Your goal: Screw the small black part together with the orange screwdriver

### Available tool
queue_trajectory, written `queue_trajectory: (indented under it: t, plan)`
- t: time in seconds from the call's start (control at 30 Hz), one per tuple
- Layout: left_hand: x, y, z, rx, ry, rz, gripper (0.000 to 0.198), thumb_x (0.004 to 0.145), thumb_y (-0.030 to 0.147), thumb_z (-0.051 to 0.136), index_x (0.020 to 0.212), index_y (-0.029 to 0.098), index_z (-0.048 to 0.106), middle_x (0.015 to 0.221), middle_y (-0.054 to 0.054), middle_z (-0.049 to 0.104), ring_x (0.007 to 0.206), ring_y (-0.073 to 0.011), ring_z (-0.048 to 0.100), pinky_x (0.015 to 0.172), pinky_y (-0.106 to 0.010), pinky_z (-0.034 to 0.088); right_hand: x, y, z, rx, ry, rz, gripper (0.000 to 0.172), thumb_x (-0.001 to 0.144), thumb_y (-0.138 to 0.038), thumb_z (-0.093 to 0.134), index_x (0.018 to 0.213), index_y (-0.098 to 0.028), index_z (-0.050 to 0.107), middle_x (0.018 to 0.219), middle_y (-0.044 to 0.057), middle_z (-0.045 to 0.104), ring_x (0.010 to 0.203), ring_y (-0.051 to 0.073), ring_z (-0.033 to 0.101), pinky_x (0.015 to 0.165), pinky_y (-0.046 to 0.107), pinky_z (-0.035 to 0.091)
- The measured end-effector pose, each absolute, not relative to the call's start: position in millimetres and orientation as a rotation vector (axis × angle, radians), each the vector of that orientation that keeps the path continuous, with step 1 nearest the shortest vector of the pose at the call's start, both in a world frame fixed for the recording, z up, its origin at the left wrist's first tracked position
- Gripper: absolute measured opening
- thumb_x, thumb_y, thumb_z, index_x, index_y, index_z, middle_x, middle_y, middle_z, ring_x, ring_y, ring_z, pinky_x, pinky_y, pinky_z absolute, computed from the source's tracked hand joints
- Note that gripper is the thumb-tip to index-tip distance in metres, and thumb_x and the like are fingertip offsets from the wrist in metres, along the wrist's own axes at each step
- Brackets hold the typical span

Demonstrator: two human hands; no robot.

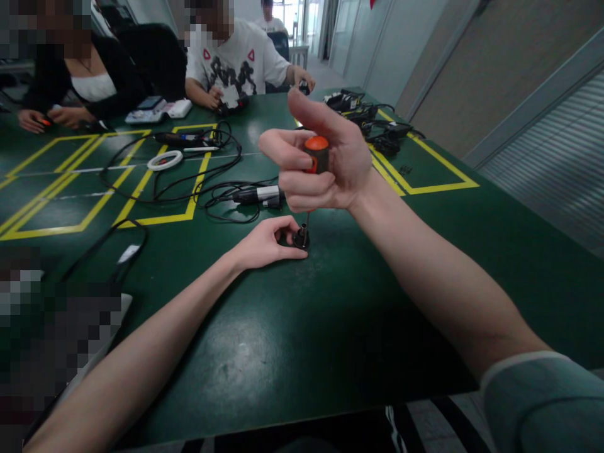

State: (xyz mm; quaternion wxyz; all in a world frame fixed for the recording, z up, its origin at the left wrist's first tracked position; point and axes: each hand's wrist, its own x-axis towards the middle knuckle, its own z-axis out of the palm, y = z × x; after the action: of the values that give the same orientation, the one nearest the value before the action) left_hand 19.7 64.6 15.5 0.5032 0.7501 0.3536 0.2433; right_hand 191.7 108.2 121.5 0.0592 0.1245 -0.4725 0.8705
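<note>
In the head view my right hand (325, 160) is wrapped round the orange and black handle of a screwdriver (317, 146). Its thin shaft points down from the fist. Below it, on the green table, my left hand (268, 242) pinches a small black round part (301, 238) with a short metal post on top. The shaft's lower end reaches this part; whether the tip sits in a screw I cannot tell. My right thumb is raised off the handle while the other fingers curl about it.
Black cables with a dark cylindrical device (257, 195) lie just beyond my left hand. A white ring (165, 160) sits farther left. More black cables (368, 116) are piled at the back right. Yellow tape (443, 187) marks the green table (264, 365). Two people (236, 56) work across it.
</note>
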Motion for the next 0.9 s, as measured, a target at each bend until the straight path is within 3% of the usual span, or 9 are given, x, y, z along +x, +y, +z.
queue_trajectory:
  t: [0.23,0.33,0.47,0.67,0.77,0.9]
  plan:
    - [20,65,15,1.824,0.867,0.570,0.036,0.066,0.036,0.091,0.083,0.017,0.066,0.073,0.004,0.058,0.067,-0.0121,0.050,0.064,-0.026,0.037,188,108,111,0.534,-1.311,2.506,0.063,0.107,-0.068,0.031,0.064,-0.023,0.035,0.063,-0.003,0.042,0.047,0.010,0.042,0.039,0.020,0.043]
    - [21,65,14,1.815,0.856,0.576,0.035,0.066,0.035,0.090,0.082,0.017,0.065,0.074,0.004,0.058,0.069,-0.0125,0.051,0.066,-0.026,0.038,187,107,110,0.543,-1.289,2.520,0.066,0.111,-0.062,0.021,0.059,-0.023,0.032,0.062,-0.001,0.042,0.048,0.010,0.045,0.041,0.020,0.045]
    - [21,65,15,1.806,0.855,0.582,0.035,0.066,0.034,0.090,0.080,0.018,0.063,0.072,0.005,0.057,0.068,-0.0119,0.049,0.066,-0.026,0.038,188,105,114,0.469,-1.269,2.642,0.064,0.112,-0.059,0.009,0.066,-0.023,0.036,0.055,-0.004,0.038,0.043,0.010,0.040,0.037,0.017,0.036]
    - [21,65,13,1.787,0.848,0.571,0.035,0.067,0.035,0.090,0.084,0.017,0.065,0.074,0.004,0.058,0.069,-0.0125,0.051,0.067,-0.026,0.039,189,107,111,0.588,-1.402,2.478,0.058,0.109,-0.062,0.039,0.068,-0.021,0.040,0.057,-0.005,0.048,0.048,0.010,0.050,0.047,0.019,0.047]
    - [20,66,12,1.791,0.846,0.579,0.036,0.066,0.035,0.091,0.082,0.017,0.064,0.073,0.005,0.059,0.069,-0.0124,0.051,0.067,-0.026,0.039,190,111,109,0.593,-1.399,2.458,0.063,0.112,-0.059,0.029,0.061,-0.022,0.035,0.057,-0.001,0.049,0.051,0.012,0.055,0.049,0.021,0.050]
    - [20,65,14,1.807,0.856,0.583,0.035,0.066,0.035,0.091,0.081,0.017,0.065,0.072,0.005,0.059,0.069,-0.0123,0.051,0.067,-0.026,0.039,190,116,110,0.660,-1.451,2.534,0.061,0.114,-0.051,0.014,0.066,-0.023,0.038,0.055,0.000,0.050,0.048,0.014,0.053,0.042,0.022,0.048]
